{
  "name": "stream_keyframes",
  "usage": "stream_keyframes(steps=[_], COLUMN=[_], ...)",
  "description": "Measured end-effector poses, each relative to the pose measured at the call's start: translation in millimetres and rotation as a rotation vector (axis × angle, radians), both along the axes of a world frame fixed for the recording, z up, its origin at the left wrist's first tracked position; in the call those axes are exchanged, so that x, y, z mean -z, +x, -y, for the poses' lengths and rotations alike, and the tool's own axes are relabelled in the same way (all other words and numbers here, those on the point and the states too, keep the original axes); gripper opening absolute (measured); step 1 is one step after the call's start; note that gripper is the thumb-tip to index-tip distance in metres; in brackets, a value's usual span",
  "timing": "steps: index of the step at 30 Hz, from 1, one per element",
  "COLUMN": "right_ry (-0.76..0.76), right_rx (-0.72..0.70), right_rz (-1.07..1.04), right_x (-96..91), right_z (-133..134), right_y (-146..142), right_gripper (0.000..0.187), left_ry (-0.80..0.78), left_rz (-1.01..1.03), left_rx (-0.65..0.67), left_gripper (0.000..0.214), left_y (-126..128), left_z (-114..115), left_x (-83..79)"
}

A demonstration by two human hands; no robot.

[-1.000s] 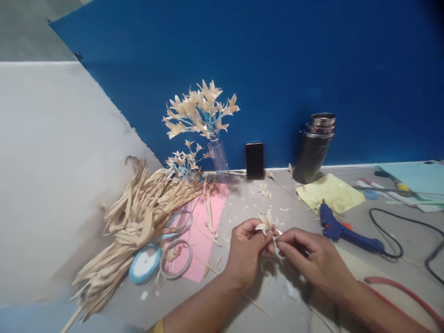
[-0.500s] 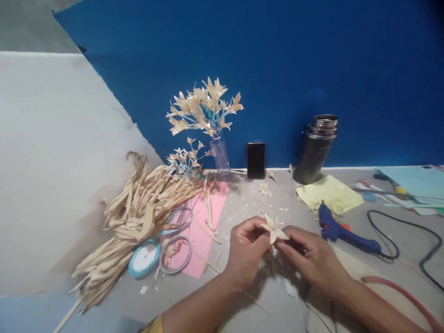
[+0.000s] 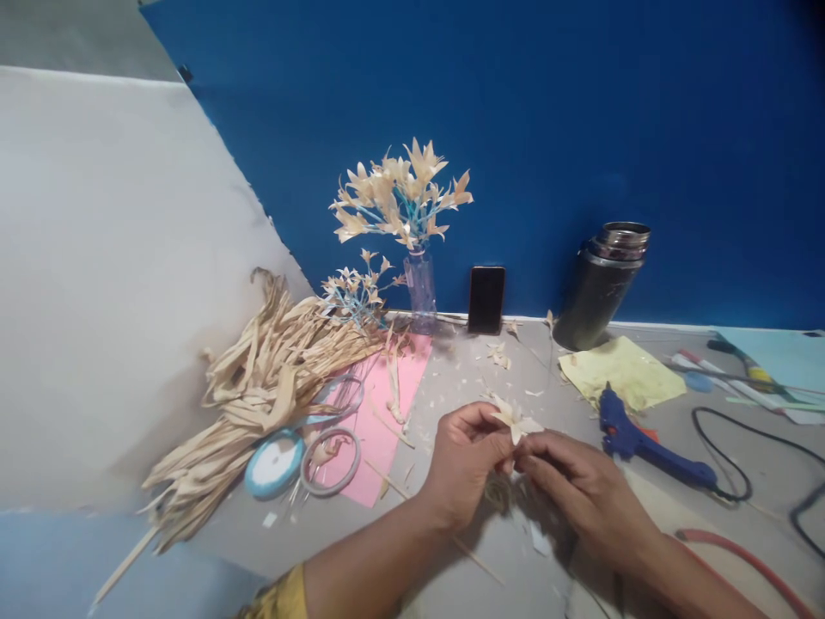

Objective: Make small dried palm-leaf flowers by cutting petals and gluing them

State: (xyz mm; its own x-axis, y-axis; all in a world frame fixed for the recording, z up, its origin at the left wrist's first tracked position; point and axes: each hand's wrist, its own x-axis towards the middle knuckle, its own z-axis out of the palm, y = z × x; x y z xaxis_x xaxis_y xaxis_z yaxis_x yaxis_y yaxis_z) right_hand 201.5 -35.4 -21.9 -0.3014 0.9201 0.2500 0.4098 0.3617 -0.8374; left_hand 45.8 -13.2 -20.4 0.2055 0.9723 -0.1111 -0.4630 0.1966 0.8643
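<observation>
Both my hands meet over the grey table near the middle of the view. My left hand pinches a small pale straw flower by its base, petals pointing up. My right hand has its fingertips closed on the same flower's stem just under the petals. A thin stick lies on the table under my left wrist.
A heap of dried straw leaves lies left, with pink paper, blue ribbon rolls and tape ring. At the back stand a vase of straw flowers, a phone and a flask. A blue glue gun lies right.
The flower has been turned in my fingers, petals now spread more to the right. The camera has shifted, so the scene sits slightly further right in view.
</observation>
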Motion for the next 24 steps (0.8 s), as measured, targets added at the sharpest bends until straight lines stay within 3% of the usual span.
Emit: stream_keyframes(steps=[8, 18, 24], right_ry=[-0.070, -0.321, -0.378], right_rx=[0.026, 0.010, -0.009], right_rz=[0.002, -0.179, -0.150], right_x=[1.2, -3.3, 0.6], right_z=[4.0, 3.4, -0.4], right_y=[-1.0, -1.6, -3.5], right_gripper=[0.033, 0.032, 0.023], left_ry=[-0.062, -0.085, 0.004], left_rz=[0.075, 0.063, -0.026], left_rx=[0.042, 0.059, 0.000], left_gripper=[0.040, 0.037, 0.031], left_y=[-0.4, -0.1, 0.1], left_z=[-0.4, -2.1, -1.5], left_x=[-2.6, 1.7, 2.1])
